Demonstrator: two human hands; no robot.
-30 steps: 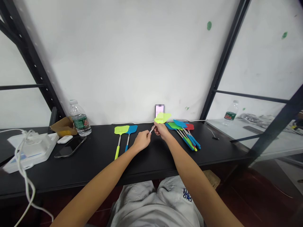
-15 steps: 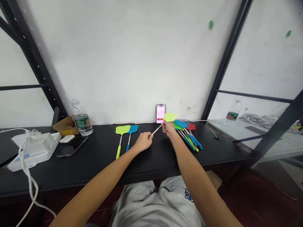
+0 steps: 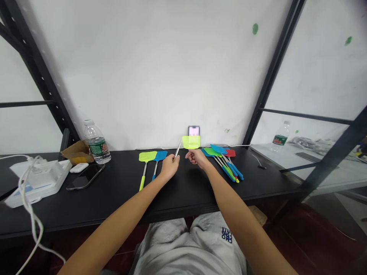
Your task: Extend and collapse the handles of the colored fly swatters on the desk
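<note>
My left hand is closed round a fly swatter, with its silver rod rising steeply from the fist. Beside the rod's tip is a yellow-green swatter head, upright in front of a propped phone. Just below that head is my right hand, its fingers curled and pinched towards the left; what they hold, if anything, is hidden. I cannot make out how rod and head join. A yellow-green swatter and a blue swatter lie side by side left of my hands. Several mixed-colour swatters are piled to the right.
Along the left of the black table are a water bottle, a cardboard box, a white case, a dark phone and a white power strip with cables. A white wall stands behind.
The yellow-green head has shifted left, from above the pile to in front of the phone. The rod has turned steeper. My right hand has moved slightly left and no longer pinches the rod's end.
</note>
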